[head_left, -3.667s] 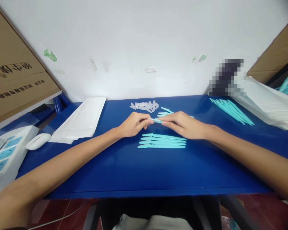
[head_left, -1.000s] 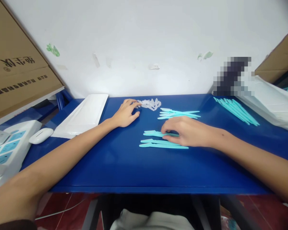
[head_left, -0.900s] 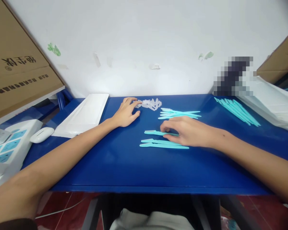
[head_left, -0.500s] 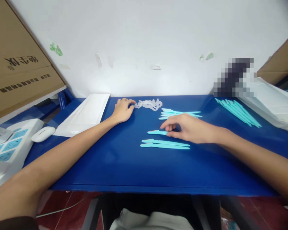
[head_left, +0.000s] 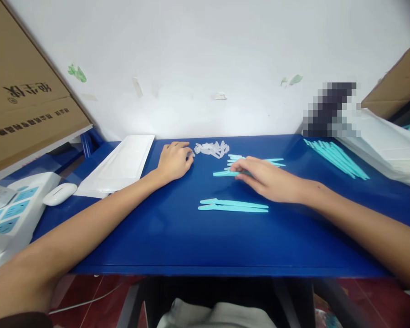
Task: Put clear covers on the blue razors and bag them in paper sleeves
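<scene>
My right hand (head_left: 264, 179) pinches a turquoise eyebrow razor (head_left: 220, 173) by its middle, its tip pointing left. Just behind it lies a small spread of similar razors (head_left: 275, 162), partly covered by the hand. Two more razors (head_left: 234, 205) rest side by side closer to the table's front. My left hand (head_left: 175, 160) is closed at the fingertips around a small translucent blade cap (head_left: 190, 154). Right beside those fingertips is a pile of translucent caps (head_left: 213, 149).
A white packet (head_left: 121, 164) lies left on the blue table (head_left: 164, 237), near a white oval case (head_left: 59, 194) and a power strip (head_left: 37, 193). More razors (head_left: 338, 158) and stacked clear bags (head_left: 389, 141) lie right. A cardboard box (head_left: 30, 59) stands left.
My right hand has lifted the razor off the table and moved it back toward the spread of razors. My left hand has drawn slightly away from the pile with a cap.
</scene>
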